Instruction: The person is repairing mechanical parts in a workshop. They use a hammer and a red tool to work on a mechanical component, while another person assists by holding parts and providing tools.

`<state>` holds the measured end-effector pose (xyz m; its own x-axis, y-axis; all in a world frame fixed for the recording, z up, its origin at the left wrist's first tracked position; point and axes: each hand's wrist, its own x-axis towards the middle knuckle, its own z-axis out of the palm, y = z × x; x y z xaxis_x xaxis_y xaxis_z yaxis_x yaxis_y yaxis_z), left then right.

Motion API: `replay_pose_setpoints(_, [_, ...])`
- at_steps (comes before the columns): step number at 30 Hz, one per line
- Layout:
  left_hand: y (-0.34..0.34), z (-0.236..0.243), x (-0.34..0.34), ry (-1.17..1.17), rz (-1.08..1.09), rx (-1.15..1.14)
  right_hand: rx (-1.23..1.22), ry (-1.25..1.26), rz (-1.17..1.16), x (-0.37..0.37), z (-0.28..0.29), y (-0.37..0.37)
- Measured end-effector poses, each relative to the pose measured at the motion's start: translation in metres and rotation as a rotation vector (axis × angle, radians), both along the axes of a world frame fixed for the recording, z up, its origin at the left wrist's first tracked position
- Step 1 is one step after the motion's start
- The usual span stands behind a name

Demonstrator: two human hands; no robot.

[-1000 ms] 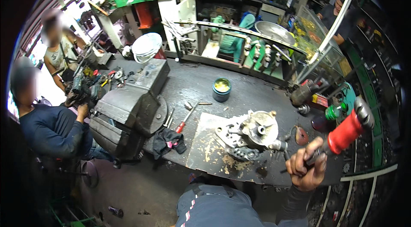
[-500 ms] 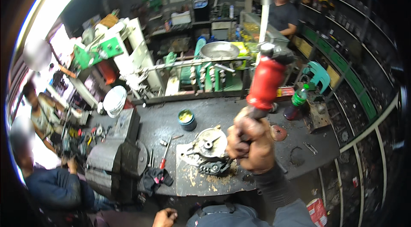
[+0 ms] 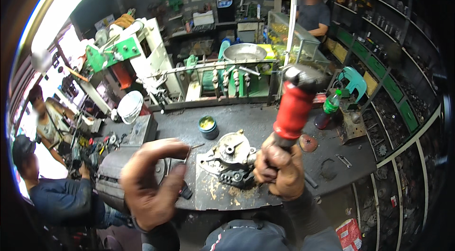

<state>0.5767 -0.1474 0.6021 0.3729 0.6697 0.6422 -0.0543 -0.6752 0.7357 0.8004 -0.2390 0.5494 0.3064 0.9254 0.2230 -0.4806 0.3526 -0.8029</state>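
Observation:
My right hand (image 3: 282,168) is closed around the lower end of a red-bodied tool (image 3: 294,111) with a shiny dark metal head, held upright above the bench; its exact kind is unclear. My left hand (image 3: 154,180) is raised over the bench's near left side, its fingers curved and the thumb apart, with nothing visible in it. Between the hands lies a round metal engine cover (image 3: 234,149) with a dark, toothed-looking part (image 3: 235,178) at its near side, on a worn board (image 3: 204,199). Behind my left fingertips, a thin metal shaft shows; a dark rag (image 3: 186,191) is partly hidden.
A dark tub with yellowish contents (image 3: 208,128) stands beyond the cover. Further right are a green-capped bottle (image 3: 328,109), a reddish disc (image 3: 308,143) and a wrench (image 3: 343,160). A large vise (image 3: 111,173) sits at left. Other people work at the left and far right.
My left hand has risen from below the bench edge to above its left side, now covering the screwdriver and part of the vise. The red tool has moved slightly lower in view.

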Motion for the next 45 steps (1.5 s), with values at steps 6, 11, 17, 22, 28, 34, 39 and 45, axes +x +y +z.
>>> replay_pose_setpoints(6, [-0.018, -0.051, 0.059, 0.307, -0.427, -0.218, 0.105, -0.120, -0.100, -0.004, 0.017, 0.011])
replay_pose_setpoints(11, [-0.030, -0.084, 0.075, 0.168, -0.382, -0.355, 0.152, -0.089, -0.134, -0.010, 0.024, 0.023])
replay_pose_setpoints(17, [-0.028, -0.093, 0.060, 0.273, -0.273, -0.283, 0.152, -0.114, -0.192, 0.027, 0.021, 0.034])
replay_pose_setpoints(22, [-0.004, -0.109, 0.082, -0.336, 0.189, -0.051, -0.108, -0.514, -0.374, 0.066, -0.018, 0.021])
replay_pose_setpoints(28, [0.043, -0.142, 0.128, -0.346, 0.225, 0.049, -0.414, -0.657, -0.373, 0.046, -0.083, -0.007])
replay_pose_setpoints(34, [0.067, -0.125, 0.108, -0.284, 0.164, -0.011, -0.434, -0.641, -0.387, 0.001, -0.093, -0.027])
replay_pose_setpoints(39, [0.032, -0.118, 0.072, -0.269, 0.046, -0.277, -0.331, -0.589, -0.342, -0.017, -0.102, -0.023])
replay_pose_setpoints(45, [0.000, -0.115, 0.040, -0.125, 0.088, -0.217, -0.467, -0.457, -0.272, -0.012, -0.108, -0.029])
